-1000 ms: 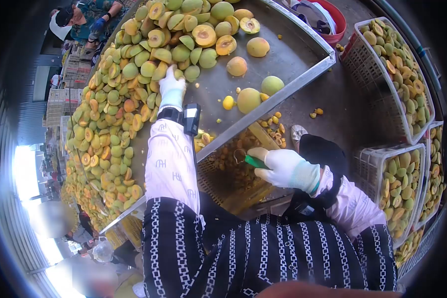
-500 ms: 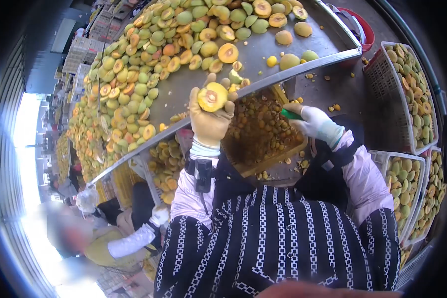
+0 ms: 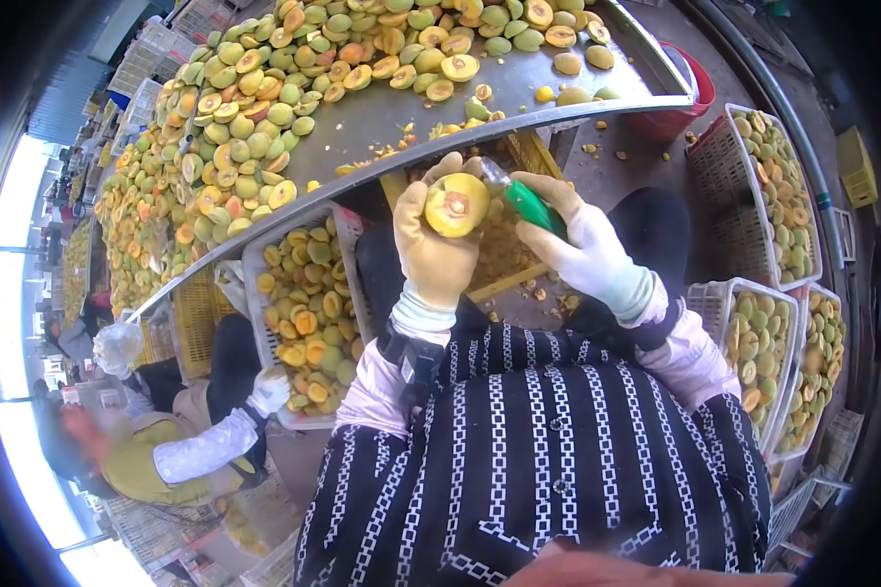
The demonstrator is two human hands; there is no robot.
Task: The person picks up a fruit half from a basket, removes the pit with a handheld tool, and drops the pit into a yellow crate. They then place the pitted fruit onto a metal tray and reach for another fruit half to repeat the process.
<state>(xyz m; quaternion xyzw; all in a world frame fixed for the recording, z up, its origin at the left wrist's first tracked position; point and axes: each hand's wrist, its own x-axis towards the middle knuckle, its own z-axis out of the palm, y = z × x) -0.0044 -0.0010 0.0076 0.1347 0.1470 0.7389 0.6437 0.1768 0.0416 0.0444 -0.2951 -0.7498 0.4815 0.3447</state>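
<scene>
My left hand (image 3: 436,240), in a tan-palmed work glove, is closed round a halved peach-like fruit (image 3: 457,203). Its cut yellow face points up, with a reddish-brown centre. Close on its right, my gloved right hand (image 3: 578,235) grips a green-handled tool (image 3: 535,208) with a short metal tip. The tip is just beside the fruit's upper right edge; whether it touches cannot be made out. Beyond both hands, many cut and whole fruits (image 3: 255,122) lie heaped on a metal table (image 3: 362,147). Beneath them stands a yellow crate (image 3: 512,282) with fruit scraps.
A white crate of fruit halves (image 3: 308,313) stands left of my legs. On the right are several more full crates (image 3: 754,333) and a red tub (image 3: 683,98). A co-worker (image 3: 186,450) sits at lower left. The table's metal rim (image 3: 519,122) crosses in front of me.
My right hand has come left and up to the fruit, bringing the tool's metal tip into sight. My left hand has shifted slightly right with the fruit. The whole view has also moved.
</scene>
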